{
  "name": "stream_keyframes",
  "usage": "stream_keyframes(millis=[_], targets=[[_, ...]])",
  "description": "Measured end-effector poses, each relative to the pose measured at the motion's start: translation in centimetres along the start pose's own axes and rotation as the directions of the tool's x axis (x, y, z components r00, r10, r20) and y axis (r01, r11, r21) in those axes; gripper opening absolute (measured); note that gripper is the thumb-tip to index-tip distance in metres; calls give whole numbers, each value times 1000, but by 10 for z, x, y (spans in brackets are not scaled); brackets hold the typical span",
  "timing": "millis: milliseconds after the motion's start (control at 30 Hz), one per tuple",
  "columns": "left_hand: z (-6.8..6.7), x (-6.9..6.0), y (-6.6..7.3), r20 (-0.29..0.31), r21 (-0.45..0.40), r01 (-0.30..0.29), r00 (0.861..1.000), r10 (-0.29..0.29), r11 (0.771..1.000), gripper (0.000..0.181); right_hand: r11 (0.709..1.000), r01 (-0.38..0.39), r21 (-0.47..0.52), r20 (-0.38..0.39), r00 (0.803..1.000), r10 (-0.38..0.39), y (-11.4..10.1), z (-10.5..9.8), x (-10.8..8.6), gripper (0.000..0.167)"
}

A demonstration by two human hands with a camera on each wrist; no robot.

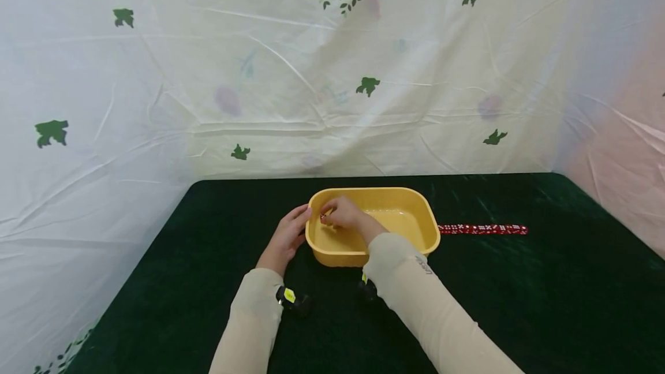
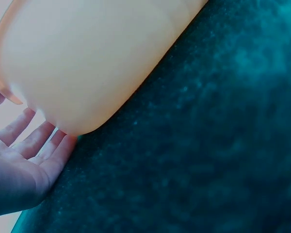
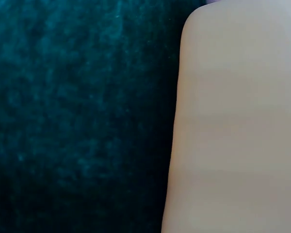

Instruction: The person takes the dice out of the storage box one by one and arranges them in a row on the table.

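Observation:
A yellow plastic basin (image 1: 395,254) stands on the dark green cloth. My left hand (image 1: 287,237) rests against the outside of its left end. In the left wrist view, the straight fingers (image 2: 35,138) of that hand touch the basin's outer wall (image 2: 97,63) below the rim. Inside the basin, toward its left end, my right hand (image 1: 344,213) pinches a small red die (image 1: 323,219) with white dots. The right wrist view holds only the basin's side (image 3: 237,116) and cloth; the right fingers are hidden there.
A straight row of red dice (image 1: 483,229) with white dots runs rightward from the basin's right end. Green cloth (image 1: 561,293) covers the table. Behind it hangs a pale sheet (image 1: 291,91) printed with green leaves and birds.

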State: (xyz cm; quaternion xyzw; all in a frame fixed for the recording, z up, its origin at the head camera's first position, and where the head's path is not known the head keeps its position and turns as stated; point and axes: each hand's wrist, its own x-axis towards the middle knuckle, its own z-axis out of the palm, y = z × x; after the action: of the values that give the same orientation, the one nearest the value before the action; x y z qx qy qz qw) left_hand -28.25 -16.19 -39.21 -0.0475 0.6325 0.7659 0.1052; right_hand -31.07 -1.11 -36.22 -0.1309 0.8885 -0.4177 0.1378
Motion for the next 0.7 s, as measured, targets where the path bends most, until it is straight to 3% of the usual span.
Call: stream_keyframes(millis=[167,700], targets=[[0,1,0,-2,0,1,1000,-1,1000,42,1000,25,-17,34,999,-24,3,0,2,15],[0,-1,1,0,5,0,1000,0,1000,43,992,30,-119,41,999,-26,2,7,1,7]])
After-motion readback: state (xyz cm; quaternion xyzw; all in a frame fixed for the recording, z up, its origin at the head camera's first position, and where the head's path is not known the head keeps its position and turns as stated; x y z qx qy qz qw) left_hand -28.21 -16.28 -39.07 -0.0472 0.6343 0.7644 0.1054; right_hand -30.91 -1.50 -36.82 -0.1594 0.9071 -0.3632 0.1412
